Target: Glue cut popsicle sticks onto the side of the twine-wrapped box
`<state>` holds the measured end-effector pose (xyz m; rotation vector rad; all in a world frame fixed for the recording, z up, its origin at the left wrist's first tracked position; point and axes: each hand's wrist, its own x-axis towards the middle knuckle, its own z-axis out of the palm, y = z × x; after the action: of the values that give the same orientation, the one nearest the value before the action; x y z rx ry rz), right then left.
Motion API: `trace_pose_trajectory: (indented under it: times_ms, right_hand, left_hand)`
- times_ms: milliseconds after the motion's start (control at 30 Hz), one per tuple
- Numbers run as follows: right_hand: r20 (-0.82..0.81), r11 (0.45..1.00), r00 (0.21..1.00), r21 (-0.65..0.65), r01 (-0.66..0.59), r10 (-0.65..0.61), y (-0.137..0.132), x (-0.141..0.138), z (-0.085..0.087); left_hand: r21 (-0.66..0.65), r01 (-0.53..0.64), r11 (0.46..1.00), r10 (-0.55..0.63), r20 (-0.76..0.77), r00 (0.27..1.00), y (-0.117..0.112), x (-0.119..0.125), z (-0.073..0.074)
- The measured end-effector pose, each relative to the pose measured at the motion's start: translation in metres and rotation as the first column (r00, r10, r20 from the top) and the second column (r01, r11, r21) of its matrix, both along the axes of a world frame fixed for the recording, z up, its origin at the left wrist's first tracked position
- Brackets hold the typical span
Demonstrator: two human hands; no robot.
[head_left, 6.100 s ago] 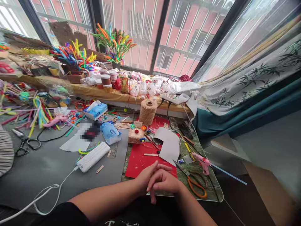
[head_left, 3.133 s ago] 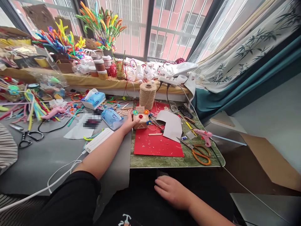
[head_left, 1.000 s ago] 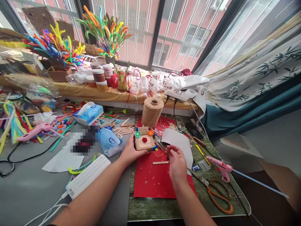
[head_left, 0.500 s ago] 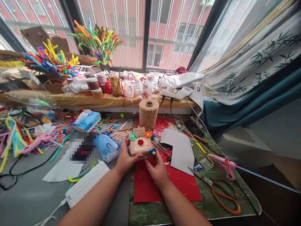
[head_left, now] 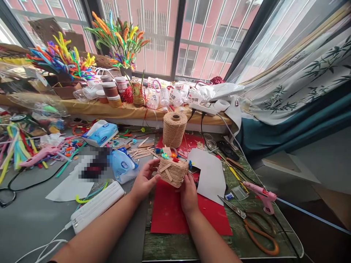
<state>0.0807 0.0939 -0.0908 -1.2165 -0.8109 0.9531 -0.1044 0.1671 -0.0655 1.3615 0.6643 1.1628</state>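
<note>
I had a small box (head_left: 175,174), wound in coarse tan twine, between my two hands over the red sheet (head_left: 189,221). My left hand (head_left: 145,179) was curved around its near left corner, thumb low and fingers higher; my right hand (head_left: 189,191) cupped the right side. The box was tipped, its ribbed front facing me, and I couldn't tell whether its lower edge touched the sheet. Two flat, round-ended wooden strips (head_left: 165,168) met at an angle on that front. Fuzzy little flowers sat on the box: teal (head_left: 165,156), red, orange, and a blue one at the right corner. A small stiff card stood behind them.

Just beyond rose a fat cylinder of rough twine (head_left: 174,129). To the right lay a smooth, pale sheet (head_left: 212,177) cut with a notch, steel scissors (head_left: 240,213) with looped orange handles, and a glossy pink glue gun (head_left: 261,194), all on the green, wood-grained bench (head_left: 170,248).
</note>
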Motion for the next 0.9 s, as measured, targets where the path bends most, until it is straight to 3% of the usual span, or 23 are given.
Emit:
trace_pose_trajectory:
  times_ms: [167, 567, 833, 900]
  right_hand:
    - [-0.032, 0.999, 0.999, 0.001, -0.04, 0.04, 0.001, -0.004, 0.006]
    - [-0.089, 0.985, 0.984, 0.091, -0.144, 0.152, -0.002, -0.009, 0.016]
    - [-0.028, 0.999, 0.999, 0.039, -0.03, 0.031, -0.004, -0.007, 0.015]
    - [-0.031, 0.999, 1.0, 0.05, 0.0, 0.002, -0.004, -0.008, 0.016]
  left_hand:
    - [-0.129, -0.074, 0.989, 0.086, 0.085, 0.993, 0.004, 0.0, 0.0]
    - [-0.146, -0.055, 0.988, 0.068, 0.085, 0.994, 0.004, 0.003, 0.001]
    - [-0.214, -0.158, 0.964, 0.167, 0.025, 0.986, 0.006, 0.003, -0.006]
    - [-0.217, -0.139, 0.966, 0.142, -0.003, 0.99, 0.005, 0.004, -0.006]
